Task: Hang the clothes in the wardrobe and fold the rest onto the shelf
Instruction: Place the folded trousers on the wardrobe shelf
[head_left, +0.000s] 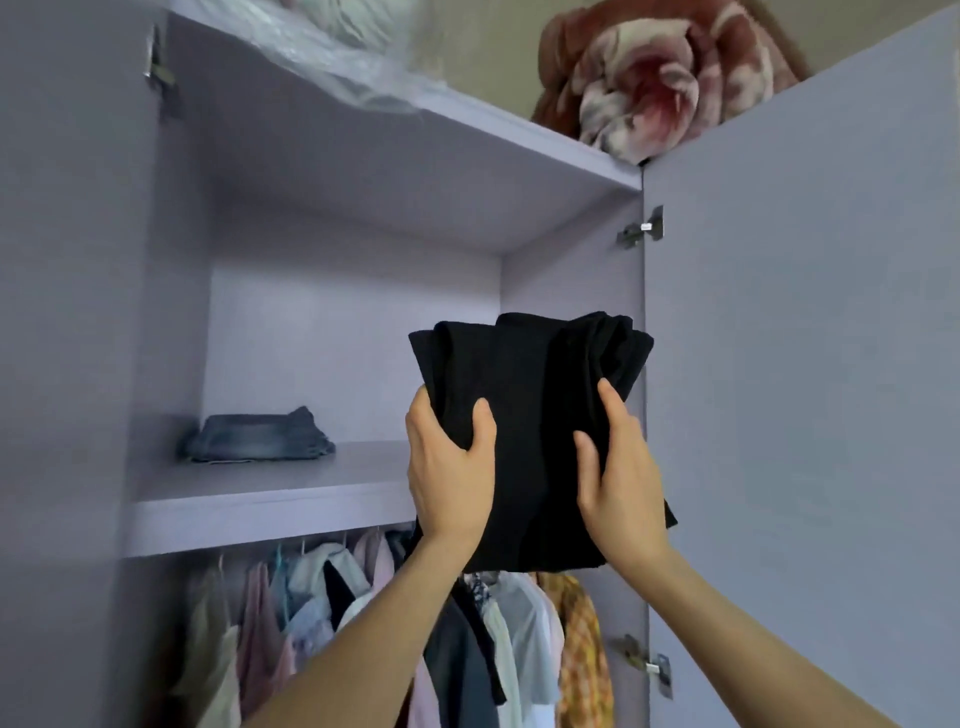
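In the head view, the folded black garment (524, 415) is raised in front of the shelf (270, 493), beside the folded jeans (260, 434), with the left hand (449, 467) and right hand (621, 467) each in a curled grip on its lower sides; being soft, light and limp, it likely needs support from both sides to stay folded.

Left hand (451, 467): raised, thumb forward, fingers curled behind a folded black garment (530, 426).
Right hand (618, 467): raised alongside, grip closed on the same garment's right side.
Arms: both bare, reaching up and forward.
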